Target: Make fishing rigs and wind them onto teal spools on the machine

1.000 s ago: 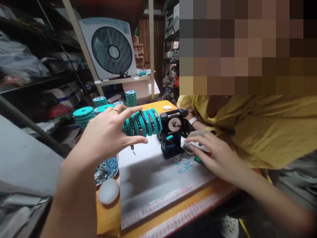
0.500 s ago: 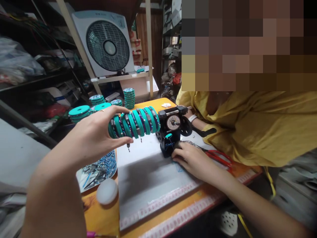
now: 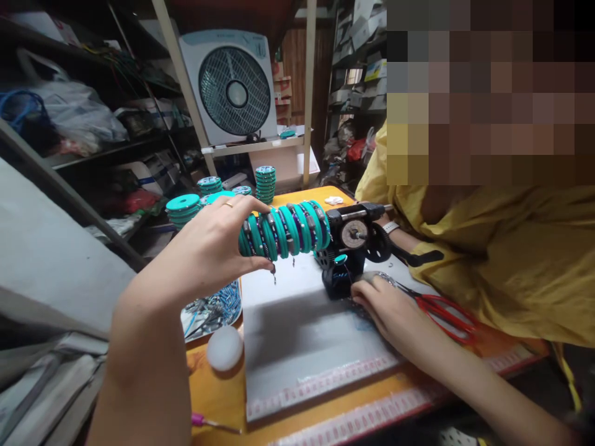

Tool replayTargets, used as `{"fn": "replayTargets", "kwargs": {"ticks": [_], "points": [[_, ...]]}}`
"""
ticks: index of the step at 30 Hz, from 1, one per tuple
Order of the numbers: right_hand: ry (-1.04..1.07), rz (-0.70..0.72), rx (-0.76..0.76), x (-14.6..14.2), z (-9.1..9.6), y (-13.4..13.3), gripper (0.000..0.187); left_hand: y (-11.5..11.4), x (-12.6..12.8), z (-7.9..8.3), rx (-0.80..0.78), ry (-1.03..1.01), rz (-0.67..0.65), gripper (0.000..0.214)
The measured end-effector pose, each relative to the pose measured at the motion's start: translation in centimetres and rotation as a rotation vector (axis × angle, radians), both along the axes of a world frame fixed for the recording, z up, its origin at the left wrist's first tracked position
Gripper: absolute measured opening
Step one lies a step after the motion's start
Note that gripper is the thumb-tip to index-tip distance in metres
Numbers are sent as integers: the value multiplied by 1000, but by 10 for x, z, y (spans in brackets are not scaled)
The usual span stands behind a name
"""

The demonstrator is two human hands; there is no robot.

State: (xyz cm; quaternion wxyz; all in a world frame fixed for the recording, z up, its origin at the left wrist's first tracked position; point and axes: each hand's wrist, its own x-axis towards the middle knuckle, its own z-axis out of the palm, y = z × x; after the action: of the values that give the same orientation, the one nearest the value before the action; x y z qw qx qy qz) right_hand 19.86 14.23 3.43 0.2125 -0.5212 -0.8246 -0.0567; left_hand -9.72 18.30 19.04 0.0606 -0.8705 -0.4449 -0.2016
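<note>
My left hand (image 3: 209, 248) is closed on the left end of a row of teal spools (image 3: 288, 230). The row lies level on the spindle of a small black winding machine (image 3: 351, 244). Thin hooks dangle under the spools. My right hand (image 3: 388, 310) rests on the grey mat (image 3: 297, 334) at the foot of the machine. Its fingers are pressed together with the tips down among small loose bits, and what they pinch is hidden. Red-handled scissors (image 3: 441, 310) lie just right of that hand.
A person in a yellow shirt (image 3: 502, 260) leans in from the right, one wrist behind the machine's crank. A tray of small blue parts (image 3: 214, 308) and a white round lid (image 3: 224, 348) sit left of the mat. Spool stacks (image 3: 183, 207) and a box fan (image 3: 235, 87) stand behind.
My left hand went from spread open beside the spool row to closed on its end. My right hand slid from the scattered metal bits towards the machine's base, uncovering the scissors.
</note>
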Motion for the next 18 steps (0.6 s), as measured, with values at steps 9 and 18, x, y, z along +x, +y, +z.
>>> {"fn": "replayTargets", "kwargs": {"ticks": [9, 18], "points": [[336, 246, 519, -30, 80, -12, 19, 8, -11, -2, -154, -222, -140, 61], [467, 437, 579, -97, 124, 33, 14, 13, -13, -5, -206, -290, -183, 57]]}}
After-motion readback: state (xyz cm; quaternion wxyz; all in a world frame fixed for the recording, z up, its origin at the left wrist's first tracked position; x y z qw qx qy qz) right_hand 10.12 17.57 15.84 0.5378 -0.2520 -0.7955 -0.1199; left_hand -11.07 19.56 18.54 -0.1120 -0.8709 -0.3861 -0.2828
